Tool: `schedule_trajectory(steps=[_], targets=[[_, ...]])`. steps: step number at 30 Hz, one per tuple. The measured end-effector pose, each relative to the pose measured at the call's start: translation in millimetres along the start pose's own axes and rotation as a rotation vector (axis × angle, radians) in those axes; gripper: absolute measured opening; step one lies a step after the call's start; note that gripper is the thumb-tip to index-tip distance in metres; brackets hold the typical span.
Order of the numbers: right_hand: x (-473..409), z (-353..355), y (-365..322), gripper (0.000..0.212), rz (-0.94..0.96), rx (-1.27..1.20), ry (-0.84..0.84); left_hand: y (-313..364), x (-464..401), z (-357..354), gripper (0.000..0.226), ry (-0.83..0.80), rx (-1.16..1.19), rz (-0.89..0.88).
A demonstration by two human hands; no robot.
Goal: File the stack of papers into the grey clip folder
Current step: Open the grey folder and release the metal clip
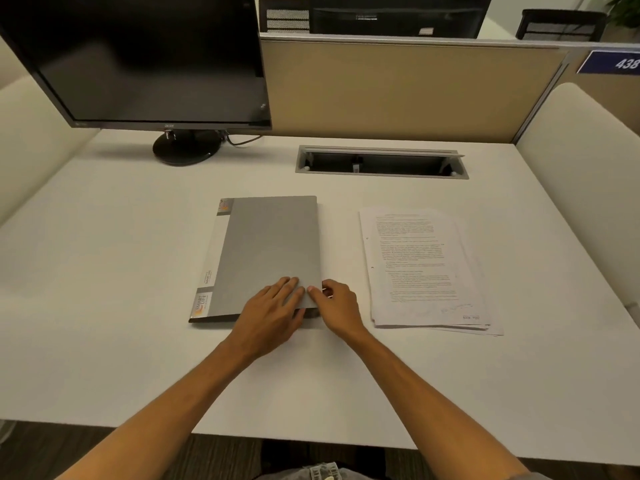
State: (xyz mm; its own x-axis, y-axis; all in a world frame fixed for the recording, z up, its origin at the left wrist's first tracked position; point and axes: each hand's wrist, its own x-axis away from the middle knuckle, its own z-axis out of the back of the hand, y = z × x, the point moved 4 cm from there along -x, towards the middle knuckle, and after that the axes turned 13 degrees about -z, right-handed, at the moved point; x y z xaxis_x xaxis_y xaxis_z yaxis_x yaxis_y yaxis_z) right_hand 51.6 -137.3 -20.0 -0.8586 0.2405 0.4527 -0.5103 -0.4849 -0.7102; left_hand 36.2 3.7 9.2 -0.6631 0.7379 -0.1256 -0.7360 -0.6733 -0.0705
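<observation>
The grey clip folder (266, 251) lies closed on the white desk (138, 306), with a white label strip along its left spine. To its right, apart from it, lies the stack of printed papers (422, 268), slightly fanned, with punch holes on the left edge. My left hand (273, 313) rests flat on the folder's near right corner, fingers spread on the cover. My right hand (334, 304) pinches the cover's right edge at that same corner, thumb on top. The cover looks barely raised there.
A dark monitor (145, 60) on a round black stand (187, 147) is at the back left. A recessed cable slot (381, 162) sits behind the folder. A beige partition (398, 91) closes the far side, and padded side panels flank the desk.
</observation>
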Motion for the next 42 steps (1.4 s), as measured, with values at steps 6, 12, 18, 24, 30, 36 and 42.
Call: schedule_trajectory(steps=[6, 12, 18, 24, 30, 36, 42], targets=[[13.0, 0.8, -27.7, 0.020, 0.009, -0.210, 0.040, -3.3, -2.1, 33.7, 0.057, 0.131, 0.055, 0.066], [49.2, 8.2, -82.8, 0.022, 0.205, -0.374, 0.100, -11.2, 0.9, 87.1, 0.056, 0.334, 0.080, 0.036], [75.7, -6.6, -132.8, 0.023, 0.461, -0.535, -0.032, -38.5, 22.1, 135.0, 0.039, 0.509, 0.027, 0.171], [75.4, -49.6, -155.0, 0.046, 0.654, -0.151, -0.040, -80.0, 65.4, 154.2, 0.034, 0.628, 0.013, 0.337], [51.9, -88.0, -122.0, 0.060, 0.631, 0.379, 0.027, -124.4, 112.3, 159.2, 0.035, 0.693, -0.078, 0.488], [26.7, -112.1, -83.4, 0.065, 0.501, 0.666, -0.072, -159.2, 141.6, 152.0, 0.032, 0.563, -0.207, 0.711], [15.8, -114.1, -56.9, 0.066, 0.461, 0.797, -0.098, -197.2, 167.1, 127.5, 0.049, 0.407, -0.195, 0.818]])
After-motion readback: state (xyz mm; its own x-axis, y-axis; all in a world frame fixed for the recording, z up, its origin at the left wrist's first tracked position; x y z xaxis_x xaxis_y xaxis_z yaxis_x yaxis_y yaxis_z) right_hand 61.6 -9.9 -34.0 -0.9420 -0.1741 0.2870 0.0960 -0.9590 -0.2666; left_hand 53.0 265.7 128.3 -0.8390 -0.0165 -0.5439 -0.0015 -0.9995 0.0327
